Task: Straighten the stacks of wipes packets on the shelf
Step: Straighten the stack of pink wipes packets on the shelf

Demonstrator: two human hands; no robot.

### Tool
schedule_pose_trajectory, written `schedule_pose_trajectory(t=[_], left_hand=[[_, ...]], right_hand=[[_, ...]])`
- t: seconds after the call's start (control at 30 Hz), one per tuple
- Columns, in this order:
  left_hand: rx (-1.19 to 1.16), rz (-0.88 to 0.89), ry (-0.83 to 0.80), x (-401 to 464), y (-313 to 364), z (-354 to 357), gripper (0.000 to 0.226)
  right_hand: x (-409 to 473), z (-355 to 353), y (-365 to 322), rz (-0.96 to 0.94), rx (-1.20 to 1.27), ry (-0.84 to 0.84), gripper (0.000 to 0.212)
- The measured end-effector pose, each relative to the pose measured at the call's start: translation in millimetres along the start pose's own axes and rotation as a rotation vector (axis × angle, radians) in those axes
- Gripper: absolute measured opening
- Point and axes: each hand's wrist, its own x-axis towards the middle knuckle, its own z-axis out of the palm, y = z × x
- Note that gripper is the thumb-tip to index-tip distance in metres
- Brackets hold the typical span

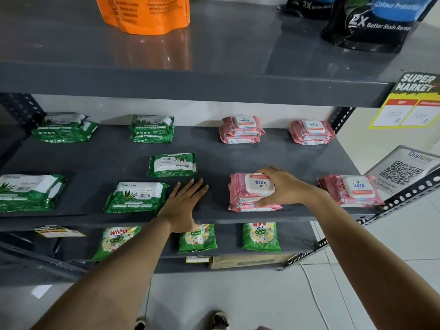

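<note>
On the grey middle shelf (214, 151) lie stacks of wipes packets. My right hand (283, 186) grips the top pink packet (242, 189) of a front stack, whose white lid label reads upside down. My left hand (183, 206) rests flat and open on the bare shelf beside it, holding nothing. Other pink stacks sit at the back (241, 129), back right (310, 132) and front right (350, 190). Green packets lie at the back left (64, 127), back middle (152, 128), front left (28, 191) and front middle (137, 197). A single green packet (172, 164) lies turned around mid-shelf.
The upper shelf (190, 86) overhangs, carrying an orange pouch (145, 13) and black pouches (371, 22). Green detergent packets (260, 236) sit on the lower shelf. A price tag (409, 103) and a QR sign (404, 170) hang at the right upright.
</note>
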Motion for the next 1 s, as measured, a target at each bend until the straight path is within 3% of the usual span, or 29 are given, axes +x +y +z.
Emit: schedule_pose_trajectory(t=[0.1,0.23,0.3,0.47,0.63,0.77,0.87,1.0], left_hand=[[-0.001,0.004,0.013,0,-1,1,0.115],[-0.007,0.015,0.034,-1,-1,2,0.115],[-0.011,0.014,0.043,-1,-2,3,0.116],[-0.002,0.013,0.049,-1,-1,3,0.117],[0.039,-0.005,0.021,1,0,2,0.119],[0.028,0.001,0.025,-1,0,2,0.119],[0.025,0.001,0.028,0,0,2,0.117],[0.034,0.001,0.019,-1,1,1,0.117]], right_hand=[[-2,-6,-1,0.009,-0.013,0.032,0.113],[2,-10,-3,-0.058,-0.041,0.025,0.081],[3,-11,-4,-0.091,-0.100,0.009,0.076],[-8,-18,-12,-0.093,-0.172,-0.010,0.096],[-29,-20,-40,0.081,-0.059,0.330,0.078],[-21,25,-58,0.223,-0.079,0.253,0.067],[-17,30,-51,0.141,-0.110,0.230,0.059],[-17,13,-29,-0.037,-0.006,0.025,0.069]])
